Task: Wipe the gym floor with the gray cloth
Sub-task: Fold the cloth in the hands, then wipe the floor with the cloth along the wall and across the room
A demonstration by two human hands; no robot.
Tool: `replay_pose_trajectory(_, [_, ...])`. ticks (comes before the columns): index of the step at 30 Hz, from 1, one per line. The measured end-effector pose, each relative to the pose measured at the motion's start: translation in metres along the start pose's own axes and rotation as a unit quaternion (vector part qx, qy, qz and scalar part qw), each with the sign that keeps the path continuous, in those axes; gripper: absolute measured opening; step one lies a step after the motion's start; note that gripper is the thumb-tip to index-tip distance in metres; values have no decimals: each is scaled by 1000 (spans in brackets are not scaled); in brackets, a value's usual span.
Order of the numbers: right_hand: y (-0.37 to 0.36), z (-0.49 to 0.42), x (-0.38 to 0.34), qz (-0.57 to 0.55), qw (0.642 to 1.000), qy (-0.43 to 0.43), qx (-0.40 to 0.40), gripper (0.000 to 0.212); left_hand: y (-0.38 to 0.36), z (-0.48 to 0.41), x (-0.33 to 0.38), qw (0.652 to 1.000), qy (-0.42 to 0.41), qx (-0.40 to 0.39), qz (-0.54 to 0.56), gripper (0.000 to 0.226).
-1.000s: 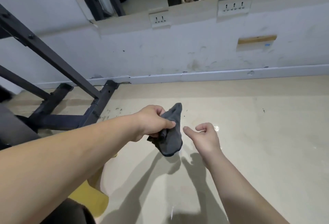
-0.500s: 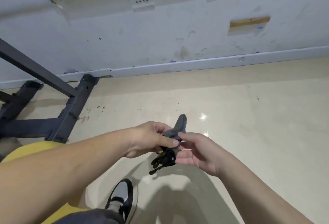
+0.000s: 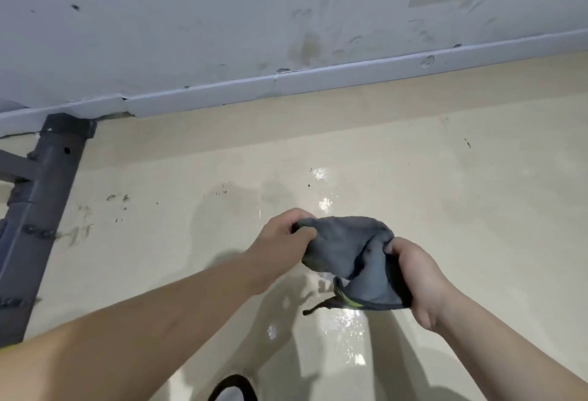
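My left hand (image 3: 283, 241) and right hand (image 3: 416, 276) each grip one end of the crumpled gray fabric cloth (image 3: 343, 248) above the beige gym floor (image 3: 445, 193); dark metal frame (image 3: 35, 209) at nine o'clock

Gray cloth (image 3: 343, 251): between your left hand (image 3: 280, 238) and right hand (image 3: 413, 276), above the glossy beige floor (image 3: 477, 209). Dark metal frame leg (image 3: 41, 209): to your left, far end at the white baseboard (image 3: 318, 79) behind.

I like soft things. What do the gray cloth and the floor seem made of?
The gray cloth looks like soft, fuzzy fabric, maybe microfiber: it bunches in folds, with a stitched dark edge. The floor looks hard and smooth, perhaps vinyl or coated concrete: lights glint off it.
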State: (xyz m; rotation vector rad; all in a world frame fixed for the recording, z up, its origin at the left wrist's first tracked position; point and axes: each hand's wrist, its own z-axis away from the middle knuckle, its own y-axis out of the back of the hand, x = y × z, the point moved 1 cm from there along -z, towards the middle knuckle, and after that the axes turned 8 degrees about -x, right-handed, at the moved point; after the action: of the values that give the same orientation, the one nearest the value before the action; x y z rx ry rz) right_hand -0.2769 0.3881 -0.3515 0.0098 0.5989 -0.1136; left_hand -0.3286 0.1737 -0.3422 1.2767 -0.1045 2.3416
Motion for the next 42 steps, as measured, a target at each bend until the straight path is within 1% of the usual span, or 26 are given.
replay_pose_trajectory(2, [-8, -11, -3, 61, 998, -13, -24, 17, 24, -15, -13, 997, -19, 15, -74, 21])
replay_pose_trajectory(4, [-19, -24, -11, 157, 986, -24, -45, 11, 48, -31, -25, 991, -22, 9, -133, 20])
replay_pose_trajectory(6, [-28, -45, -25, 261, 965, -5, -28, 12, 69, -49, -33, 985, -31, 0, -169, 18])
replay_pose_trajectory(8, [-38, -71, -41, 342, 938, 53, 24, 12, 86, -67, -38, 982, -51, 8, -183, 16])
replay_pose_trajectory(9, [-43, -83, -48, 387, 915, 89, 64, 11, 92, -76, -43, 981, -57, 20, -184, 19])
replay_pose_trajectory(11, [-62, -100, -51, 508, 834, 147, 157, 32, 105, -94, -60, 978, -41, 50, -198, 42])
replay_pose_trajectory(12, [-75, -105, -49, 541, 804, 173, 176, 41, 110, -100, -70, 974, -21, 54, -219, 55])
replay_pose_trajectory(13, [-88, -111, -43, 552, 794, 193, 164, 45, 115, -102, -80, 969, 2, 44, -244, 63])
replay_pose_trajectory(15, [-114, -122, -25, 561, 800, 195, 84, 51, 124, -105, -99, 954, 31, 9, -297, 69])
replay_pose_trajectory(17, [-137, -134, -6, 586, 800, 130, 19, 62, 139, -106, -111, 927, 31, -3, -374, 68])
replay_pose_trajectory(18, [-145, -140, 2, 599, 796, 87, 6, 68, 149, -108, -115, 910, 31, 3, -414, 67])
replay_pose_trajectory(19, [-152, -146, 8, 615, 787, 52, 4, 72, 158, -111, -118, 890, 41, 11, -454, 70])
replay_pose_trajectory(20, [-160, -151, 12, 631, 775, 29, 8, 74, 169, -115, -120, 869, 64, 14, -490, 79])
replay_pose_trajectory(22, [-175, -161, 18, 647, 762, 4, 18, 79, 190, -123, -124, 836, 129, 4, -533, 108])
replay_pose_trajectory(23, [-180, -165, 20, 644, 765, -3, 23, 80, 200, -127, -125, 825, 149, -2, -545, 120])
replay_pose_trajectory(25, [-187, -173, 21, 628, 778, -18, 23, 81, 220, -135, -124, 811, 151, -6, -566, 132])
replay_pose_trajectory(27, [-193, -182, 16, 617, 786, -32, 21, 83, 232, -142, -126, 808, 148, -12, -570, 139])
replay_pose_trajectory(30, [-205, -207, -11, 612, 789, -39, 30, 87, 235, -150, -133, 820, 146, -9, -554, 148])
replay_pose_trajectory(35, [-223, -249, -78, 641, 767, -29, 23, 89, 236, -153, -139, 825, 143, -12, -547, 147])
replay_pose_trajectory(37, [-229, -260, -99, 647, 762, -21, 24, 85, 237, -154, -138, 827, 142, -17, -543, 146])
replay_pose_trajectory(40, [-233, -269, -113, 652, 758, 2, 23, 73, 238, -155, -138, 825, 146, -23, -545, 147])
replay_pose_trajectory(42, [-233, -269, -110, 668, 744, 19, 20, 70, 241, -155, -139, 821, 146, -25, -552, 147])
